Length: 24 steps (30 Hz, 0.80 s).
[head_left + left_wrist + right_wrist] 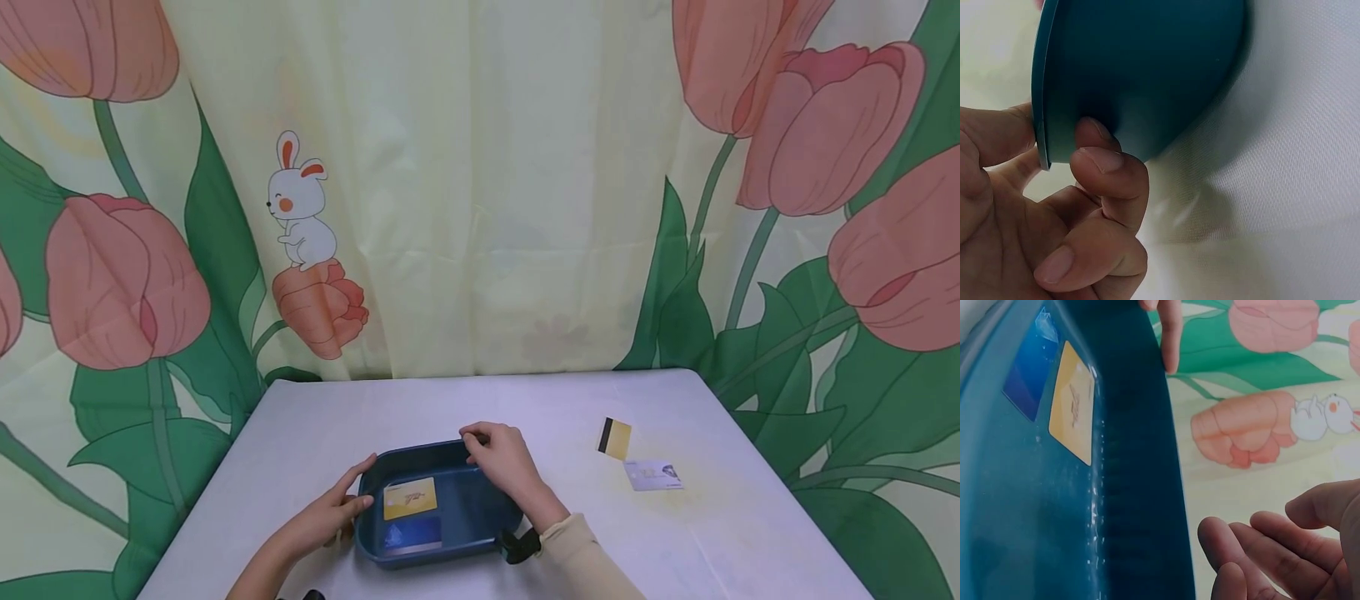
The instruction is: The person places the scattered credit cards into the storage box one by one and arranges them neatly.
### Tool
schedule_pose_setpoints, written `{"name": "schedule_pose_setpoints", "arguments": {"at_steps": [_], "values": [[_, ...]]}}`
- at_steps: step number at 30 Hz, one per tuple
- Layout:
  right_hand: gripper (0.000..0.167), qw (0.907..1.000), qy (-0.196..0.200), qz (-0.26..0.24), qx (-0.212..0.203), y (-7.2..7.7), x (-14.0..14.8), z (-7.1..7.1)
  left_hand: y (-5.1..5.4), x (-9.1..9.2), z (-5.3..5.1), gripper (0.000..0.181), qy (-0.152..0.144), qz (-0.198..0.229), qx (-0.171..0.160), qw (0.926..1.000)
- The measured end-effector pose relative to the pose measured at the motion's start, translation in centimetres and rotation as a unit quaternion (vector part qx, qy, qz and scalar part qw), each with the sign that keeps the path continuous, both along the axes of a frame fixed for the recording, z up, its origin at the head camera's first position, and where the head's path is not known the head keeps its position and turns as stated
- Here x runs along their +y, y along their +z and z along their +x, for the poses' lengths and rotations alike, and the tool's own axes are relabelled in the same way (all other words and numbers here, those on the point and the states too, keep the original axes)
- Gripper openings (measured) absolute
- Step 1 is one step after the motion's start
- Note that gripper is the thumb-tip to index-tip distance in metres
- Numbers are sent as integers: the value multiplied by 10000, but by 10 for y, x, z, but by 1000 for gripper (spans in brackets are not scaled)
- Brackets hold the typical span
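Dark-blue plastic tray: on the white-covered table.
Your left hand: fingers grip the tray's left end.
Your right hand: fingers loosely bent at its far rim, holding nothing visible.
Inside, seemingly done: yellow card, blue card.
Outside, seemingly left: black-striped gold card, pale-lilac card, right of tray.

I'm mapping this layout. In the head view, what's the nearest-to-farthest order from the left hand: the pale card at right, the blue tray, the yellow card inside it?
1. Blue tray: touching the left hand, which grips its left end.
2. Yellow card: inside the tray, left half.
3. Pale card: outside the tray, to its right.
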State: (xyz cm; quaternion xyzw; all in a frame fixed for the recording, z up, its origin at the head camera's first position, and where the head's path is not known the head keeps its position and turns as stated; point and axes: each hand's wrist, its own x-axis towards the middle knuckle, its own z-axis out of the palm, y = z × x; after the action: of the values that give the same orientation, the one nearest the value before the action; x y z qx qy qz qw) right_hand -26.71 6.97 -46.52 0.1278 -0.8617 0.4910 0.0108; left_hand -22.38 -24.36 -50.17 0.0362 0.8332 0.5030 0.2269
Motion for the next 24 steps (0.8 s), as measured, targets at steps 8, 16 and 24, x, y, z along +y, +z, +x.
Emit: {"name": "schedule_pose_setpoints", "arguments": {"at_steps": [8,16,24], "values": [[27,10000,-62,7,68,5,5,-2,-1,2,0,72,64,-37,-12,10000],[29,9997,-207,-5,117,9,12,-6,-1,2,1,71,103,-58,10,9999],[27,9991,-371,18,183,13,23,-8,-1,1,1,70,122,-75,-23,9999]]}}
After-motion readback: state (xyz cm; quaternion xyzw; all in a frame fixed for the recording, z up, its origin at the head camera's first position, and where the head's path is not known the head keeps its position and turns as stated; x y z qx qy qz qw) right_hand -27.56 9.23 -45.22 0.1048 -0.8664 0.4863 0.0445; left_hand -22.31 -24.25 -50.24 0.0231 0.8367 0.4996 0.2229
